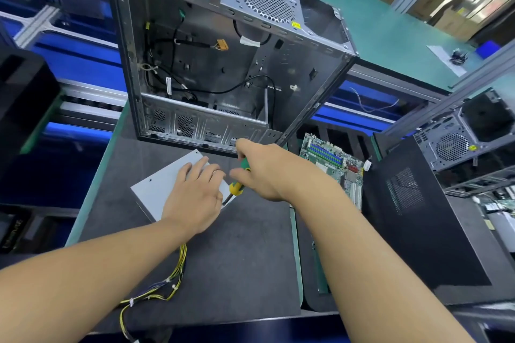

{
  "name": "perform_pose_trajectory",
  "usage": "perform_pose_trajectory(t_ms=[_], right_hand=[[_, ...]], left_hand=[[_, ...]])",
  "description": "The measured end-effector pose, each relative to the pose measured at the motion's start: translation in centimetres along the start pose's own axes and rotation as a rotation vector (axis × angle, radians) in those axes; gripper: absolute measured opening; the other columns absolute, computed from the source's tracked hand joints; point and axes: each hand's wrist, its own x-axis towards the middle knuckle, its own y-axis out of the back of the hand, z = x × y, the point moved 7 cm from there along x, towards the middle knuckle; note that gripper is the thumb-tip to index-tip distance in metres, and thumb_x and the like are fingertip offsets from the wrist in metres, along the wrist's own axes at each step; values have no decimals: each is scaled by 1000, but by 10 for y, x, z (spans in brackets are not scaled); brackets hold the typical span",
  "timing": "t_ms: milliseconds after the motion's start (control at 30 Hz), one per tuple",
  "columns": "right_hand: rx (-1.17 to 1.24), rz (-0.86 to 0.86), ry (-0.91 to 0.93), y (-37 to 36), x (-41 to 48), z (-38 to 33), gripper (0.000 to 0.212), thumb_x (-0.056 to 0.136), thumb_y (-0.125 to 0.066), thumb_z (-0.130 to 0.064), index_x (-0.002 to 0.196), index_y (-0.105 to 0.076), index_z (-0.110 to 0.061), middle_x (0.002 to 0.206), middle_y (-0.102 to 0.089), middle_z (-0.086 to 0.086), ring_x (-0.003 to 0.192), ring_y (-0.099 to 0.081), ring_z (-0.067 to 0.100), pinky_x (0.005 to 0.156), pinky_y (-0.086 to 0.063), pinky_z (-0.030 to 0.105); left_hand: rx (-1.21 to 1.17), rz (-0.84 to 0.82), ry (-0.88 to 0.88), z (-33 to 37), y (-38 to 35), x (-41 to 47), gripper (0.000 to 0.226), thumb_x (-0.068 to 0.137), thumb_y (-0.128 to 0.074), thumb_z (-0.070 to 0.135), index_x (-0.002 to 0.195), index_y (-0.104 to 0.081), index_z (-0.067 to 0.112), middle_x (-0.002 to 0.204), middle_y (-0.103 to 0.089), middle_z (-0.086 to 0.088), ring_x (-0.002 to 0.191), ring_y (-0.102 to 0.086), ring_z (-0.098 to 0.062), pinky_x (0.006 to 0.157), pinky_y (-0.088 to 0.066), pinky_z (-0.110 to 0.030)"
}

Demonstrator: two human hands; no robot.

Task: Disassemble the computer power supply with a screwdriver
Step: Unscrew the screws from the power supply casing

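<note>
**Loosening a housing screw on the power supply**

The power supply (164,181) lies flat on the black mat (237,259), just below frame centre. My left hand (195,192) rests on its top with fingers extended, steadying it. My right hand (267,170) grips the screwdriver (238,181) by its green-and-yellow handle, and the shaft slants toward the unit's 4 o'clock corner.

Recommended: align the shaft with the screw, press before turning, and keep the left palm loading the housing so it cannot skate.

The tip and screw head are hidden at the edge of my left hand, so I cannot confirm seating. The cable harness (167,281) trails to 6 o'clock and out of frame. The open computer case (223,64) stands at 12 o'clock, and a motherboard (334,164) lies at 3 o'clock.
</note>
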Motion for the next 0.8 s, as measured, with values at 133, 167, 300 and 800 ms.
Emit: perform_pose_trajectory(t_ms=[133,167,300,800], right_hand=[[-43,-34,69,0,-3,-6,12,95,-49,-26,95,-37,-23,75,-44,-5,65,-44,14,51,-29,31],[-43,-36,77,0,-3,-9,10,94,-48,-24,96,-38,-22,75,-44,-5,66,-45,15,51,-29,31],[-19,-36,35,2,-2,-13,18,97,-45,-35,99,-40,-18,79,-48,-1,68,-49,18,50,-28,31],[-124,-99,24,6,1,-19,23,97,-48,-29,110,-38,-13,102,-51,7,84,-54,28,70,-46,40]], left_hand=[[-11,-31,11,1,0,0,34,91,-52,25,122,-56,12,136,-54,-3,141,-37,-31,111,-31,-49],[-10,-30,13,1,1,0,34,91,-52,25,122,-56,12,136,-54,-3,141,-37,-31,111,-30,-48],[5,-52,9,1,2,-1,28,89,-58,22,114,-64,9,125,-61,-8,139,-40,-33,111,-32,-51],[-9,-71,-48,0,-2,-1,33,87,-53,16,120,-58,14,131,-55,-1,143,-33,-36,111,-29,-51]])
